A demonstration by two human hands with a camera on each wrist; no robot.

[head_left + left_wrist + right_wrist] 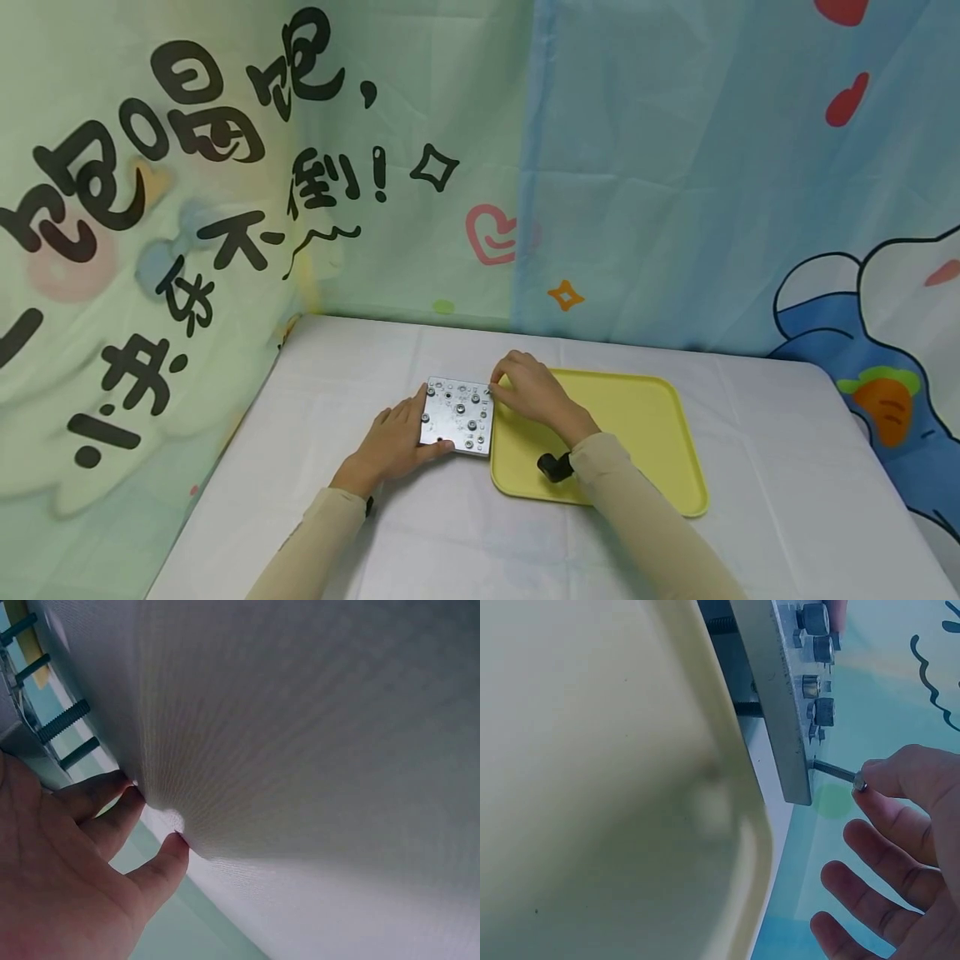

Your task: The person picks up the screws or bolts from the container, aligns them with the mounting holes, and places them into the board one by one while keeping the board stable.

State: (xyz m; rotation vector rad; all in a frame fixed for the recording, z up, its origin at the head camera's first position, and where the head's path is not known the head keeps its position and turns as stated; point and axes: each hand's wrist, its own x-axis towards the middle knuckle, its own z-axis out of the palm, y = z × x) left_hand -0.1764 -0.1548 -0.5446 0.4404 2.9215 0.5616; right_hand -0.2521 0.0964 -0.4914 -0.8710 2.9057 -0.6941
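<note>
You're working at a surface (787,433) covered in white cloth, boxed in by cartoon-printed curtains (225,167), pale green to your left and blue ahead and to your right.

The metal plate (457,415) sits near the middle of the surface, its right edge just beside the left rim of the yellow tray (660,433). Several bolts stand in its holes, and your left wrist view shows threaded ends poking out beneath it.

Your left hand (393,442) rests against the plate's left and near edges, the thumb reaching along the near edge; its grip lies fairly flat, fingertips (174,847) pressed into the cloth.

Your right hand (528,387) is at the plate's far right corner, above the tray's left end. Its grip is narrow: thumb and forefinger pinch the head of one bolt (836,772) whose shank enters the plate at that corner, the other fingers (885,844) loosely spread.

The tray's visible floor is bare; your right forearm crosses it, carrying a small black device (553,467) at the wrist.
</note>
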